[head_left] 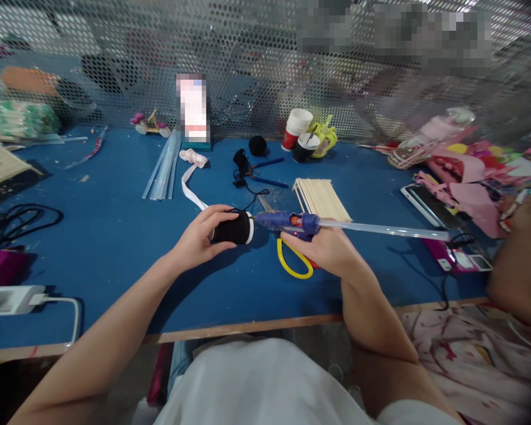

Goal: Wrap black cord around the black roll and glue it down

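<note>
My left hand (pixel 203 239) is closed around a paper cup wound with black yarn (pixel 230 229), tipped on its side with its white rim to the right. A loose strand runs from it to a black yarn tangle (pixel 240 168). My right hand (pixel 334 248) grips a blue hot glue gun (pixel 287 222), its nozzle at the cup's rim. A long clear glue stick (pixel 384 229) sticks out of the gun's back. Beneath the gun lie scissors with a yellow handle (pixel 297 273), partly covered by my right hand.
Behind are pliers (pixel 269 171), a black ball (pixel 257 146), stacked paper cups (pixel 299 123) and wooden sticks (pixel 325 198). Glue sticks (pixel 163 171) and a propped phone (pixel 193 112) stand left of centre. A white charger (pixel 13 300) lies left; another person's arm (pixel 520 260) rests right.
</note>
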`<state>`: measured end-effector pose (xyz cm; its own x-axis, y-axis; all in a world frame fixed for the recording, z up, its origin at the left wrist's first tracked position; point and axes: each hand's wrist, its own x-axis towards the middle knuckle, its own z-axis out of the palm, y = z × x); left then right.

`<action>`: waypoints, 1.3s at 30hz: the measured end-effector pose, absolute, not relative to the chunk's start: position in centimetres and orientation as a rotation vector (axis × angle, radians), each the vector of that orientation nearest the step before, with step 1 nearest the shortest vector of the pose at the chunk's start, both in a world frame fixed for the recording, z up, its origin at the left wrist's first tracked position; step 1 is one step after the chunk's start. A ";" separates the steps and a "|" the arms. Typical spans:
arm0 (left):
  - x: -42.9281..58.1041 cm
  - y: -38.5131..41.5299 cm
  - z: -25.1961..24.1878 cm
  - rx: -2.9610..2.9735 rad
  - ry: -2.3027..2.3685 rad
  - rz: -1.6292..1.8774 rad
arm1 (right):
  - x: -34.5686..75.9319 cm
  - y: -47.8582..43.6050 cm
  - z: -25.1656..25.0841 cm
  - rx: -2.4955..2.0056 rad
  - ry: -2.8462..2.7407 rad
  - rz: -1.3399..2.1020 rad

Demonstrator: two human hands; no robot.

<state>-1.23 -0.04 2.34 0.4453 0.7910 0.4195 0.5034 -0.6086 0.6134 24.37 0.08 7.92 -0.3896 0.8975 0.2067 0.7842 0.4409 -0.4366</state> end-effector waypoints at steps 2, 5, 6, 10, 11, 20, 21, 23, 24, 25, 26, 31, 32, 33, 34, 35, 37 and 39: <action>-1.2 -0.1 2.4 2.313 1.080 0.974 | 24.3 0.1 8.0 -1.443 -2.287 0.365; -1.2 -0.1 2.4 2.329 1.084 0.959 | 24.4 0.0 8.0 -1.433 -2.299 0.382; -1.2 -0.1 2.4 2.334 1.088 0.957 | 24.5 0.0 8.1 -1.426 -2.306 0.386; -1.2 -0.1 2.4 2.338 1.090 0.946 | 24.7 -0.1 8.0 -1.409 -2.324 0.366; -1.2 -0.1 2.5 2.337 1.086 0.943 | 24.7 0.0 8.0 -1.404 -2.324 0.354; -1.1 -0.2 2.5 2.329 1.065 0.961 | 24.5 0.1 7.9 -1.405 -2.301 0.321; -1.1 -0.2 2.5 2.323 1.071 0.968 | 24.5 0.1 7.9 -1.397 -2.308 0.330; -1.1 -0.1 2.5 2.305 1.085 0.991 | 24.5 0.0 7.9 -1.385 -2.317 0.347; -1.1 -0.1 2.5 2.295 1.090 1.001 | 24.6 0.0 7.9 -1.386 -2.318 0.358; -1.1 -0.2 2.5 2.284 1.091 1.008 | 24.6 0.0 8.0 -1.393 -2.314 0.368; -1.1 -0.2 2.5 2.275 1.091 1.012 | 24.6 0.0 8.0 -1.401 -2.311 0.379; -1.0 -0.1 2.5 2.253 1.118 1.013 | 24.6 -0.2 8.0 -1.383 -2.315 0.364; -1.1 -0.1 2.4 2.251 1.125 1.015 | 24.6 -0.2 8.0 -1.363 -2.328 0.348; -1.1 0.0 2.4 2.251 1.128 1.018 | 24.7 -0.2 8.0 -1.341 -2.349 0.325; -1.1 0.0 2.3 2.250 1.130 1.022 | 24.7 -0.2 7.9 -1.306 -2.383 0.280; -1.1 0.0 2.2 2.251 1.129 1.024 | 24.8 -0.1 7.9 -1.261 -2.426 0.214; -1.2 0.1 2.0 2.254 1.127 1.036 | 25.1 0.0 7.7 -1.116 -2.539 0.017; -1.3 0.2 1.9 2.256 1.129 1.058 | 25.3 0.0 7.7 -0.929 -2.638 -0.222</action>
